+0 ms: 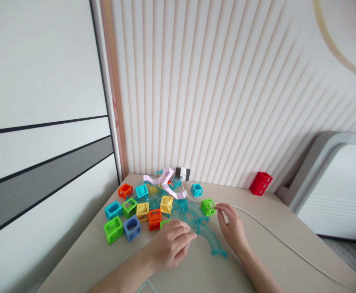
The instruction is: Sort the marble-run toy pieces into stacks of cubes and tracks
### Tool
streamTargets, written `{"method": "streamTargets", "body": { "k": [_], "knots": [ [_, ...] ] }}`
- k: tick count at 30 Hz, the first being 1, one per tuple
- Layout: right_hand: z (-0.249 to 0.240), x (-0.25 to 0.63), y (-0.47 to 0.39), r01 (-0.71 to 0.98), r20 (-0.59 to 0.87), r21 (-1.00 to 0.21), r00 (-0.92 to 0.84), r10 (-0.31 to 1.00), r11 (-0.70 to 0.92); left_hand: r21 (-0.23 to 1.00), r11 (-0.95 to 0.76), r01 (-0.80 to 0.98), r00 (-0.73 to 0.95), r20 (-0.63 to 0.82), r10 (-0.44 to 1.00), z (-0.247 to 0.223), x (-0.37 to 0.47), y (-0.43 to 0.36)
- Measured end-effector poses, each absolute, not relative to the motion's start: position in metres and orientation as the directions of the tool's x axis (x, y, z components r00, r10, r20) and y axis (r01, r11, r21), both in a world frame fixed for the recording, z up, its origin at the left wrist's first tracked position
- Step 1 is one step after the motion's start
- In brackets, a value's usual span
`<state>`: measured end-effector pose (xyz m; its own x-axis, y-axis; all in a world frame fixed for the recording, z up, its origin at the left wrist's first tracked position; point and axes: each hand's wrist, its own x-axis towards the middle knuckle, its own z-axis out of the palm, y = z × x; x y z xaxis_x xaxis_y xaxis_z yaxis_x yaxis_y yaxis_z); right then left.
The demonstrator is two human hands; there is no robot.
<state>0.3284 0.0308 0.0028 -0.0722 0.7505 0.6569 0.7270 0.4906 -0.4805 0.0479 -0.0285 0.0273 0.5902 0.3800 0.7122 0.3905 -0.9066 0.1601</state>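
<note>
My left hand is over the front of the table with its fingers curled together. What they hold, if anything, is hidden, and a green cube block shows partly behind the knuckles. With fingertips at the right side of another green cube block, my right hand has its thumb and fingers apart. Between the hands lie clear teal curved track pieces. Left of them are an orange cube block, yellow blocks and a blue-violet block with a round hole.
Pale pink-white zigzag track lies over teal pieces at the back. A white charger with its cable crosses the table's right side. Red stacked blocks stand by the ribbed wall; a teal block sits nearer the middle.
</note>
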Motion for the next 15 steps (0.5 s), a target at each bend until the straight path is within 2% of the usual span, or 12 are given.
{"method": "streamTargets", "body": {
  "k": [15],
  "knots": [
    [-0.024,0.335,0.04,0.8,0.544,-0.431,-0.137,0.828,0.416,0.189,-0.902,0.389,0.587,0.704,0.401,0.031,0.049,-0.03]
  ]
}}
